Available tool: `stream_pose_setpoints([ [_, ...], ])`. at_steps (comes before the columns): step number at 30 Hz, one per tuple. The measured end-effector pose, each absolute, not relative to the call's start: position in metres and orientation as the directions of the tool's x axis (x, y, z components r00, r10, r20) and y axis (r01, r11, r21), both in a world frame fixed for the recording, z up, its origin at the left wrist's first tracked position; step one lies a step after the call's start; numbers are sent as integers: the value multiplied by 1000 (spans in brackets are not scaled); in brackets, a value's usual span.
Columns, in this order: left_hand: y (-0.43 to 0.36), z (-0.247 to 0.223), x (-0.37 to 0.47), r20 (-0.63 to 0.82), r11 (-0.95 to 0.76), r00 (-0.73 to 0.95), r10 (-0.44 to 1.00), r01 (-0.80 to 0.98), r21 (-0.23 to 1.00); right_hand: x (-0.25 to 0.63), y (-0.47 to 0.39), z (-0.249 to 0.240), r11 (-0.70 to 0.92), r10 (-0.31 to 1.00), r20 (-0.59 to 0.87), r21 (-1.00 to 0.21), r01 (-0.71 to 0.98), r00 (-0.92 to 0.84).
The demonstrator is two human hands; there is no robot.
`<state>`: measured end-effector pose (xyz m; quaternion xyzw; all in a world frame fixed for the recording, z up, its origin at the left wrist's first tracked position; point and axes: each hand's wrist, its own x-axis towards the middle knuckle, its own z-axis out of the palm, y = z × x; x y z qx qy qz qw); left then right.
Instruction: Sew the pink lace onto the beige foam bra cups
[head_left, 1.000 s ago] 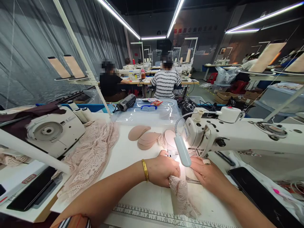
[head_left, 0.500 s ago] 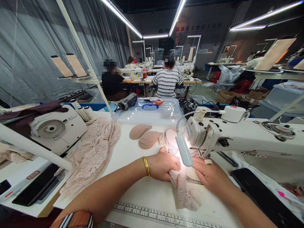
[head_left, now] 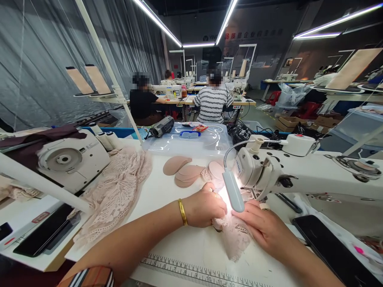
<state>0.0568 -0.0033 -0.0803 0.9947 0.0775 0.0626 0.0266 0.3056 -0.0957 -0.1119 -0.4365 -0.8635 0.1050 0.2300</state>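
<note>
Under the sewing machine's (head_left: 260, 167) lamp, my left hand (head_left: 205, 207) is closed on a piece of pale pink lace (head_left: 236, 241), a gold bangle (head_left: 182, 212) on its wrist. My right hand (head_left: 263, 225) lies flat with fingers stretched over the lace's right side, close to the machine's needle area. Lamp head (head_left: 233, 190) and fingers hide the needle and part of the fabric. The lace's loose end spreads on the table toward me. Just beyond my left hand rest several beige teardrop-shaped pads (head_left: 188, 175).
A heap of lace (head_left: 119, 187) covers the table's left side beside a second machine (head_left: 68, 159). A clear plastic box (head_left: 167, 143) stands at the back. Printed ruler marks (head_left: 191, 271) run along the front edge. A black phone-like slab (head_left: 326, 239) lies right. Two co-workers sit ahead.
My right hand has shifted slightly left over the lace. The lace's loose end has spread rightward, covering a thin metal strip that showed beside the right hand. My left hand keeps its grip.
</note>
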Motion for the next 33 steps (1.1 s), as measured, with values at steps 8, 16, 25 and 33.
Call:
stream_pose_setpoints([
  [8,0,-88,57,215,-995,975,53,70,-76,294,-104,-92,712,688,255,-418,564,-680],
  [16,3,-105,66,277,-974,957,80,134,-180,302,-100,-105,622,783,246,-357,697,-572],
  [25,-4,-104,73,344,-952,935,81,175,-251,310,-97,-114,516,856,203,-344,784,-475],
  [33,-5,-111,78,381,-945,920,94,203,-257,322,-91,-128,392,917,183,-254,884,-354],
])
